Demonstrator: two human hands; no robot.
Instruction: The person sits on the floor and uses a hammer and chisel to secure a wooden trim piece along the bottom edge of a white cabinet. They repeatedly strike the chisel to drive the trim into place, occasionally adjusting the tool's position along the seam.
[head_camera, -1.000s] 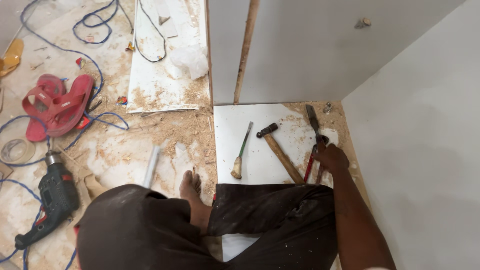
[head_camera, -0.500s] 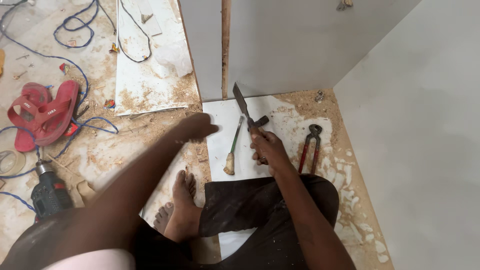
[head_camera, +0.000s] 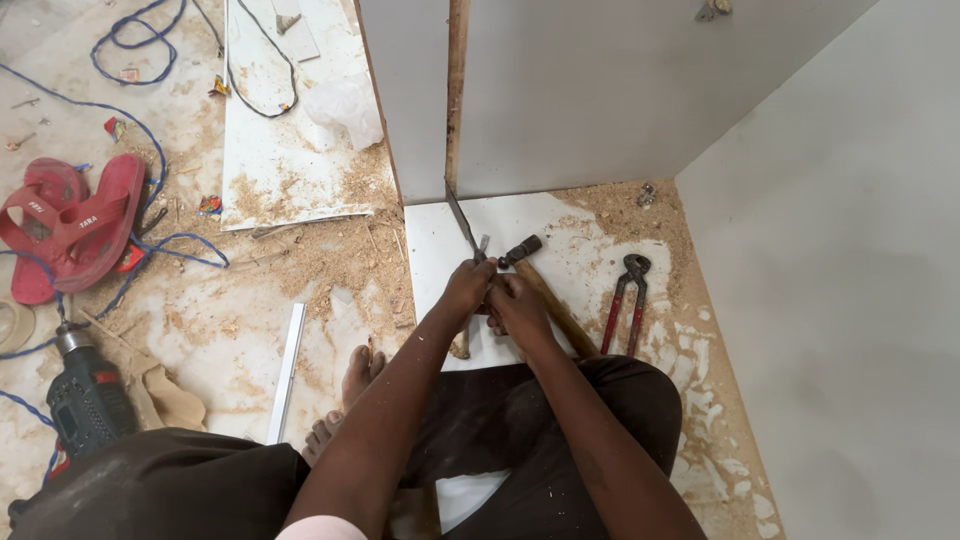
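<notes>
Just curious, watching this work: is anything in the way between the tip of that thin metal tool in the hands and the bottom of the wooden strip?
Nothing visible. The metal tool, held in the left hand beside the right hand, already reaches the foot of the wooden strip. Only sawdust lies nearby.
</notes>
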